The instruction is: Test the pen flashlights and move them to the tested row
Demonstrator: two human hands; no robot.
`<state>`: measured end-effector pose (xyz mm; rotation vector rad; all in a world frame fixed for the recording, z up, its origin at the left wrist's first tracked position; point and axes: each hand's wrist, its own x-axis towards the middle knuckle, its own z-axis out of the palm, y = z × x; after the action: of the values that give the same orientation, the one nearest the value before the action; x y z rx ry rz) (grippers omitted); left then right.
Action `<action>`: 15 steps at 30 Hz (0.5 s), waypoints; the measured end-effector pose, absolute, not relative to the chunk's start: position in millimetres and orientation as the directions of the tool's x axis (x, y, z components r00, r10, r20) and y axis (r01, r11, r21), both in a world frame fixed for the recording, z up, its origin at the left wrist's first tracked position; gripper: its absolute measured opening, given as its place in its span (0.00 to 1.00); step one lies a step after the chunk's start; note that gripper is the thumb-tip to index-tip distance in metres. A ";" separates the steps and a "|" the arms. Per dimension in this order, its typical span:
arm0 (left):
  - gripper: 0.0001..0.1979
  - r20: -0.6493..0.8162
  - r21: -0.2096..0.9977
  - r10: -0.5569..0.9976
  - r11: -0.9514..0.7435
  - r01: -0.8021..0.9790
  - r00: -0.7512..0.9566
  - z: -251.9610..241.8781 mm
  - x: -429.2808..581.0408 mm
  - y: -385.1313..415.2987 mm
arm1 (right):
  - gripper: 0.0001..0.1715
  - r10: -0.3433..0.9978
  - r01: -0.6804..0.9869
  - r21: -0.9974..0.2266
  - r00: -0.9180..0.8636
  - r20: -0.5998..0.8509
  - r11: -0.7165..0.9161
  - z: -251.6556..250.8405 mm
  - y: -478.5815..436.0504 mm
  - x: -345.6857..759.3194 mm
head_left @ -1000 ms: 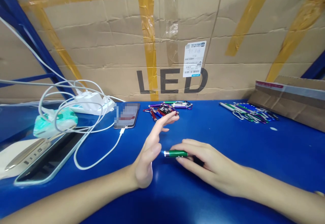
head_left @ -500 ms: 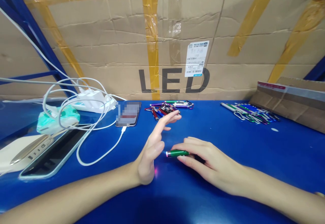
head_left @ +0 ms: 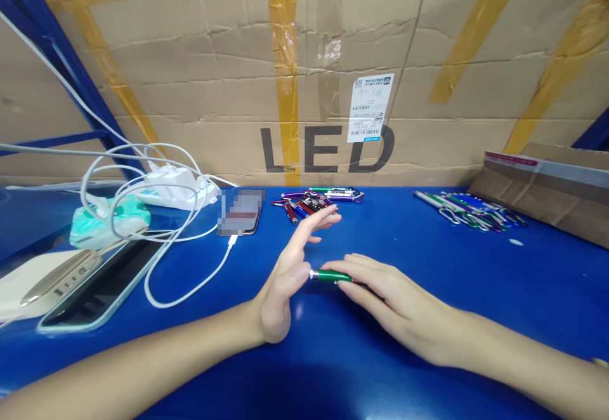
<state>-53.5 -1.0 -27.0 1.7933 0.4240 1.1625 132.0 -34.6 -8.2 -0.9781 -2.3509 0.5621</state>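
In the middle of the blue table (head_left: 409, 299), my right hand (head_left: 394, 306) holds a small green metal flashlight (head_left: 334, 276) between thumb and fingers. Its silver front end points left, toward the palm of my left hand (head_left: 288, 280). That hand is raised on its edge, palm facing right, fingers stretched out and nothing held. The flashlight's tip is right beside the left thumb; whether they touch is hard to tell. A faint pale glint shows on the table below the tip.
Behind my left hand lies a pile of colored flashlights (head_left: 311, 204); another pile (head_left: 471, 210) is at the right by a cardboard flap (head_left: 547, 191). At left are a charging phone (head_left: 241, 212), white cables, a power strip (head_left: 181, 191), tissues (head_left: 110, 220) and another phone (head_left: 104, 287).
The green flashlight has moved slightly up and left, closer to my left thumb. The bright pink-white light at its tip and the pink spot on the table are gone.
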 end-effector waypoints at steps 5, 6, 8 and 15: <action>0.34 0.540 0.831 0.695 -0.528 -0.173 0.475 -28.5 -53.5 -0.5 | 0.17 0.731 0.504 -0.566 -0.615 0.296 0.653 -10.3 -33.8 132.0; 0.34 0.542 0.831 0.695 -0.529 -0.173 0.473 -28.6 -53.5 -0.5 | 0.17 0.730 0.502 -0.568 -0.618 0.293 0.653 -10.6 -33.8 131.9; 0.34 0.543 0.830 0.693 -0.529 -0.176 0.475 -28.5 -53.5 -0.4 | 0.17 0.728 0.500 -0.570 -0.624 0.285 0.652 -10.8 -34.1 131.5; 0.33 0.553 0.825 0.678 -0.527 -0.205 0.484 -28.1 -53.6 -0.6 | 0.17 0.722 0.498 -0.566 -0.631 0.282 0.657 -10.4 -34.4 131.6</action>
<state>-53.6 -0.6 -28.1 1.7956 0.3992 1.1861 131.6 -34.4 -10.4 -0.9495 -2.3817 0.6086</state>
